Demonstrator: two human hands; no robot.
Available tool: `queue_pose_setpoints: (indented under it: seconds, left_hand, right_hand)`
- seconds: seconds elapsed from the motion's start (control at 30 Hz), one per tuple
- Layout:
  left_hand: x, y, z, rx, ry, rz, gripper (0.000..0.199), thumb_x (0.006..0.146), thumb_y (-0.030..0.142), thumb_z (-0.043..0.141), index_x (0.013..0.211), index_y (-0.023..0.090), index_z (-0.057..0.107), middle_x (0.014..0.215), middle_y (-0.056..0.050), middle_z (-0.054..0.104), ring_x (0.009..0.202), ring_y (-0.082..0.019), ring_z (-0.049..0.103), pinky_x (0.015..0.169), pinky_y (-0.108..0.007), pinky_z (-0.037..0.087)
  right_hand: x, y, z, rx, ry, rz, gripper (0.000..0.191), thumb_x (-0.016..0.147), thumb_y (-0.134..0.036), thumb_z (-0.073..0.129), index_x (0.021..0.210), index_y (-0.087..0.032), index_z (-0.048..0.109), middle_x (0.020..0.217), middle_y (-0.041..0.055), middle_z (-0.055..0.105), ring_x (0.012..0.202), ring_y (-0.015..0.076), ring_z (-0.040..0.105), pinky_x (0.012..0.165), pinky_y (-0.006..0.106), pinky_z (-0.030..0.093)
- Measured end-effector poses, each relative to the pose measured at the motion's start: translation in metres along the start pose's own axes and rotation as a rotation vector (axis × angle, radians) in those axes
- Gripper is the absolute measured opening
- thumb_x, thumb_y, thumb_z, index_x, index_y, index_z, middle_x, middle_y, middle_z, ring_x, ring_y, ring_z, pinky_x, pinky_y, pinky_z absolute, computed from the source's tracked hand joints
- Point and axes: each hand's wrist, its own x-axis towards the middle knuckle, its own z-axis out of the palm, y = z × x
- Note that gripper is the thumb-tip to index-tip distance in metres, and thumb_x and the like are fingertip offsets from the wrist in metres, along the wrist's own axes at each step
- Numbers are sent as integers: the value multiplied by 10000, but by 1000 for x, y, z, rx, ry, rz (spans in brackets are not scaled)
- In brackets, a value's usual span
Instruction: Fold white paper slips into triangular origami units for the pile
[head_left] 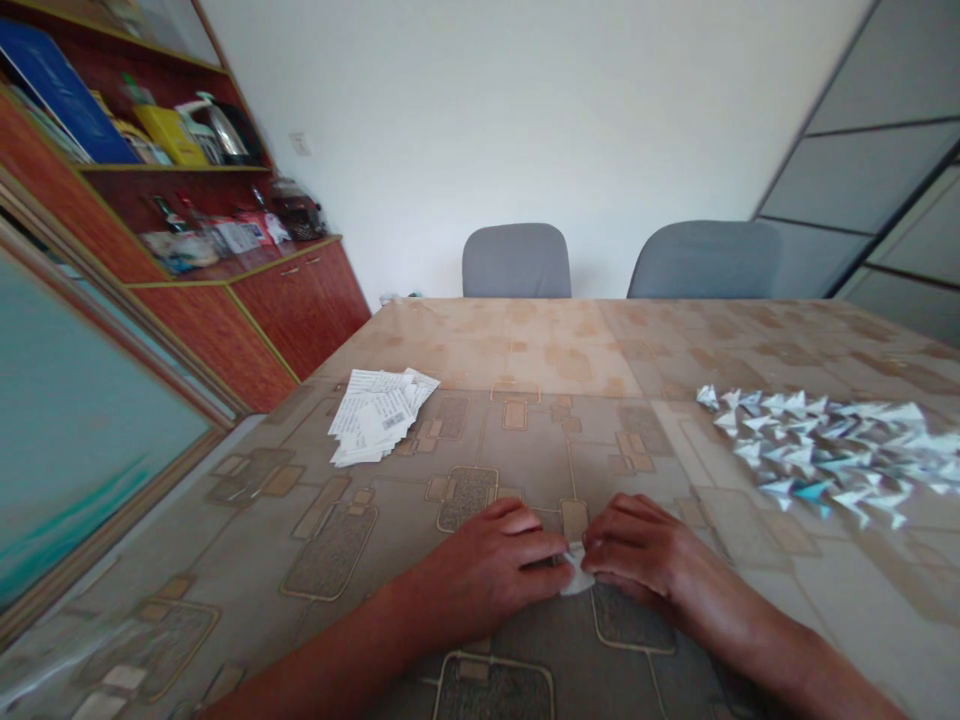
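Observation:
Between my two hands, low over the near part of the table, is a small folded piece of white paper [577,572]. My left hand [504,560] pinches its left side, fingers bent together. From the other side my right hand [637,545] has its fingertips closed on the paper's right edge. Both hands cover much of the paper, so its exact folded shape is hidden. To the left lies a loose pile of printed paper slips [377,415]. Over on the right, several folded paper pieces [817,445] with pointed tips stand in rows.
A patterned cover lies over the table [517,345]. Behind its far edge stand two grey chairs [516,262]. At the left, a red-brown cabinet [300,310] holds a kettle [227,132], bottles and other items. A grey panelled surface [877,170] rises at the right.

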Motion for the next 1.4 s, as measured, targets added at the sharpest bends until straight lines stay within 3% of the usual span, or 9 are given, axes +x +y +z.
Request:
queue_pose_setpoints:
  seconds: [0.4, 0.7, 0.93, 1.4]
  left_hand:
    - [-2, -2, 1, -31, 38, -6, 160, 978, 241, 498, 1038, 196, 638, 1028, -42, 685, 894, -170, 543, 852, -312, 383]
    - [-2, -4, 1, -61, 15, -13, 142, 967, 235, 523, 1025, 191, 644, 1030, -29, 696, 909, -170, 545, 866, -316, 388]
    - [-2, -5, 2, -40, 26, 12, 181, 987, 254, 475, 1016, 204, 646, 1016, -49, 680, 905, -180, 540, 878, -332, 378]
    - [0, 3, 4, -69, -10, -3, 155, 985, 241, 487, 1055, 177, 610, 974, -25, 677, 920, -175, 543, 911, -337, 361]
  right_hand:
    - [-2, 3, -3, -8, 1, 46, 225, 988, -321, 482, 911, -216, 665, 877, 39, 670, 830, 194, 551, 752, 340, 404]
    - [2, -3, 1, -78, -17, -7, 215, 993, -232, 478, 885, -216, 663, 860, 28, 670, 825, 186, 551, 754, 338, 400]
    - [2, -3, 4, -8, 9, -4, 312, 1010, -327, 426, 848, -204, 663, 802, 34, 648, 775, 175, 539, 725, 315, 402]
    - [-4, -3, -3, 87, -55, 73, 254, 999, -242, 449, 865, -193, 659, 822, 51, 651, 809, 187, 545, 737, 317, 403]
